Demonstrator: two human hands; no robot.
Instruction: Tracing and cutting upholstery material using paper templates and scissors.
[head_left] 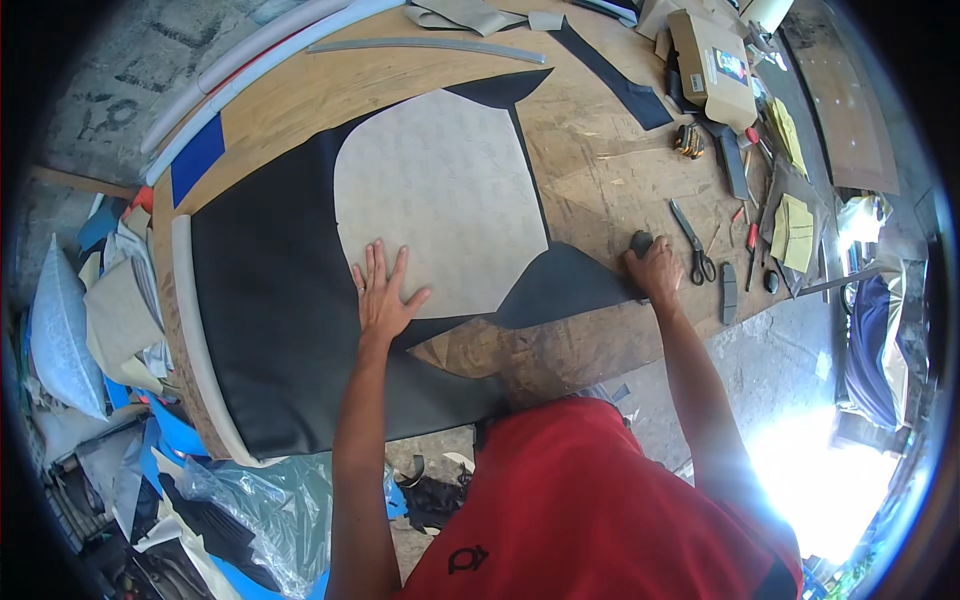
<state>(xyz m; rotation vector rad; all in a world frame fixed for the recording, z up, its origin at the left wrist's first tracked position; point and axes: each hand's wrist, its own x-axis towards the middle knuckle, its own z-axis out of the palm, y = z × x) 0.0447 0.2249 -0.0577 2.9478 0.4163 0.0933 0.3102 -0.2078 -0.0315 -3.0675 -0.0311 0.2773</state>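
Observation:
A beige pattern piece (440, 190) with a rounded upper-left corner lies on a large black sheet (260, 300) on the wooden worktable (590, 180). My left hand (385, 290) rests on the lower-left part of the pattern, fingers spread. At the right tip of the black sheet, my right hand (655, 268) has its fingers curled round a small dark object (640, 241), too hidden to name exactly. Right of that hand are black-handled scissors (695, 250), a grey bar (729, 293) and a red-handled tool (751, 245).
Rolls (235, 70) and a metal ruler (420, 48) lie along the far side. At back right are a cardboard box (715, 70), a tape measure (689, 140) and yellow paper pieces (793, 230). Scraps and a pillow (65, 320) are heaped left of the table.

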